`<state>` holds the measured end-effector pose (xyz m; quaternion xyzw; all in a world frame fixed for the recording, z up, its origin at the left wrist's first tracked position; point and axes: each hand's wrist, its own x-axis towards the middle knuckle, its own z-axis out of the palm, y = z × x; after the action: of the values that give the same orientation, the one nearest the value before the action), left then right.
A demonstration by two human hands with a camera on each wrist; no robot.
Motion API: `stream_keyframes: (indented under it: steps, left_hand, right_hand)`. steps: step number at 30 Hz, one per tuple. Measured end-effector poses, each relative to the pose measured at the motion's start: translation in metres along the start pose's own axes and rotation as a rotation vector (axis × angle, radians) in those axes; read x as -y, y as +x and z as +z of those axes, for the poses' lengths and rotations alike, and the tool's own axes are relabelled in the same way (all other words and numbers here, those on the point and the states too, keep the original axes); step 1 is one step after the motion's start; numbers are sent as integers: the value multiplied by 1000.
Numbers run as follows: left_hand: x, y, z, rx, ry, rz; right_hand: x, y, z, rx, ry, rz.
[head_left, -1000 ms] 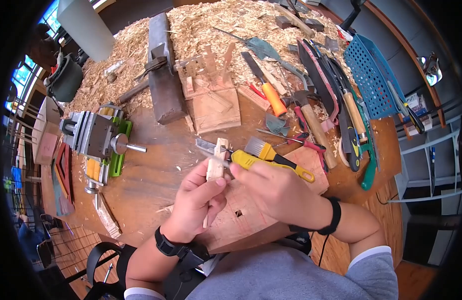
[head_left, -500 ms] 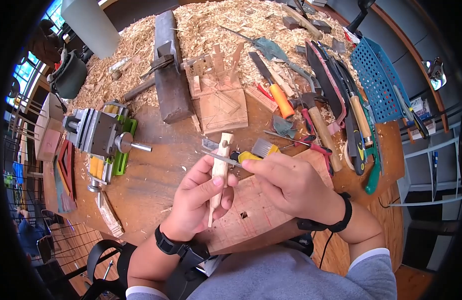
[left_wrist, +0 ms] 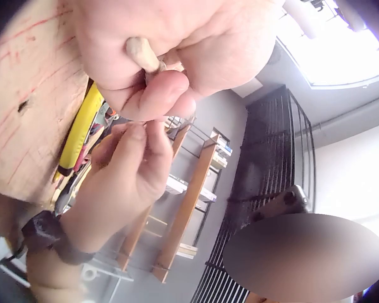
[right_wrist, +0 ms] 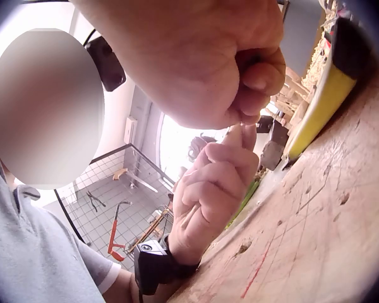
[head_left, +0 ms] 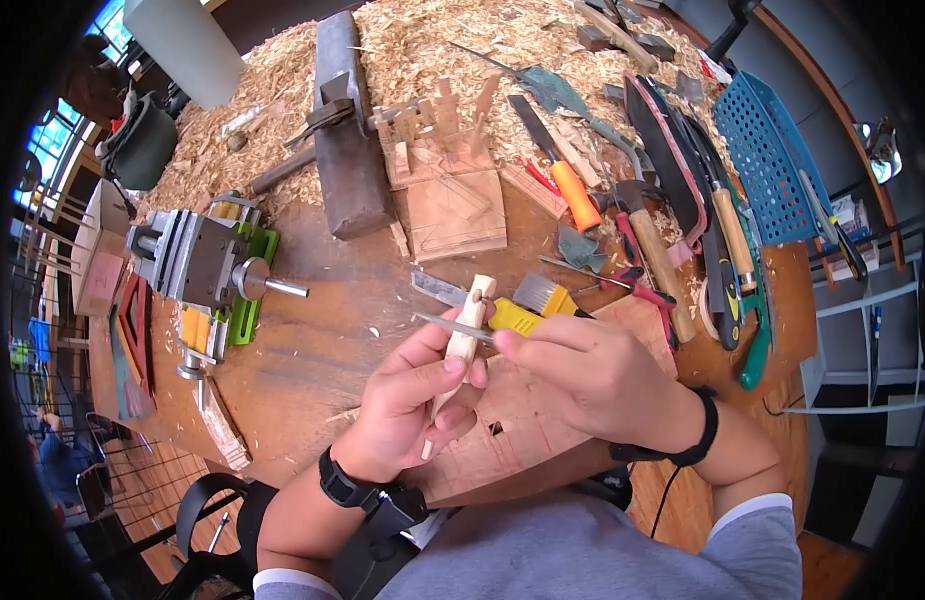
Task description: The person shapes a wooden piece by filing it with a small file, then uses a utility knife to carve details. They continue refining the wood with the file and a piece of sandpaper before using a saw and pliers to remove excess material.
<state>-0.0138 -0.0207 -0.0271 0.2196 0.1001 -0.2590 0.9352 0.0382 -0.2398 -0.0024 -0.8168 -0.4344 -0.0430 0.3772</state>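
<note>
A small carved wood piece (head_left: 466,340) leans upright in my left hand (head_left: 412,395), its thumb and fingers gripping the lower part. My right hand (head_left: 602,380) pinches a thin metal tool (head_left: 452,325), which lies across the upper part of the wood. In the left wrist view the wood's narrow end (left_wrist: 143,54) sticks out of my left hand (left_wrist: 177,44), with my right hand (left_wrist: 123,170) close by. The right wrist view shows my right hand (right_wrist: 202,63) curled above my left hand (right_wrist: 215,183); the tool is hidden there.
A marked board (head_left: 522,420) lies beneath the hands. Beyond are a yellow-handled knife (head_left: 512,318), a brush (head_left: 542,295) and an orange-handled chisel (head_left: 577,200). A vise (head_left: 197,255) stands left, a blue basket (head_left: 767,160) right; wood shavings (head_left: 422,50) cover the back.
Both hands and the wood have shifted slightly right in the head view, partly with the whole scene. The metal tool has changed its angle and place across the wood.
</note>
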Motion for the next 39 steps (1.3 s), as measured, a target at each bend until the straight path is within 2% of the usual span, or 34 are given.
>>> stream_keyframes:
  steps: [4, 9, 12, 13, 15, 16, 17, 18, 19, 22, 23, 25, 29, 31, 37, 39]
  left_hand:
    - [1, -1, -2, -7, -74, 4]
    - [-4, 1, -6, 97, -88, 14]
    - [-5, 2, -4, 107, -90, 15]
    - [-7, 1, -4, 124, -94, 39]
    - [-7, -2, -5, 119, -16, 61]
    - [-7, -2, -4, 121, 61, 64]
    - [-7, 0, -3, 128, 139, 64]
    - [-7, -1, 1, 87, 157, 67]
    - [-9, -1, 3, 88, 160, 65]
    - [-10, -2, 3, 41, 129, 45]
    - [-9, -2, 2, 51, 117, 35]
    - [-9, -1, -1, 60, 106, 27]
    - [-8, -1, -2, 39, 67, -19]
    - [-6, 0, -2, 35, 49, -38]
    - [-4, -1, -1, 0, 7, -61]
    - [-4, 1, 2, -22, 73, -53]
  right_hand:
    - [1, 0, 0, 8, 16, -44]
    - [2, 0, 6, -41, -38, -26]
    - [-3, 14, 10, -71, 219, -14]
    - [0, 16, 3, -72, 224, -21]
    - [7, 19, -9, -115, 432, 238]
    - [4, 17, -4, -134, 552, 229]
    - [4, 15, -3, -141, 554, 230]
    - [3, 13, -3, -73, 529, 236]
    - [3, 13, -4, -3, 503, 244]
    - [4, 15, -4, 59, 475, 211]
    - [1, 14, -1, 61, 478, 211]
    - [-6, 12, 6, 7, 343, 72]
    - [-5, 8, 8, 30, 358, 87]
    - [-2, 11, 6, 53, 225, 60]
    - [2, 9, 5, 48, 109, 28]
    - [0, 8, 5, 45, 108, 32]
